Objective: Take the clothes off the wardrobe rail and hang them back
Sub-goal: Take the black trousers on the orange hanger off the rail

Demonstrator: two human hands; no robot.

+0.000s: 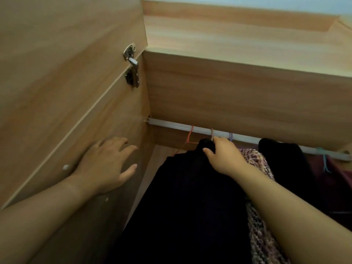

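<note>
The right hand is reaching up to the white rail. Its fingers are curling round the neck of the black garment, with the thumb pressing on the front. It may also be pinching the beige hanger hook just above, but blur is hiding that. The black garment is hanging from the rail towards its left end, with an orange hanger hook sitting just to its left. A speckled purple knit is hanging against its right side. Further right, a second dark garment and a maroon one are hanging too. The left hand is lying flat against the wooden side wall of the wardrobe, fingers spread and released, grasping nothing. A metal hinge is sitting higher on that wall.
</note>
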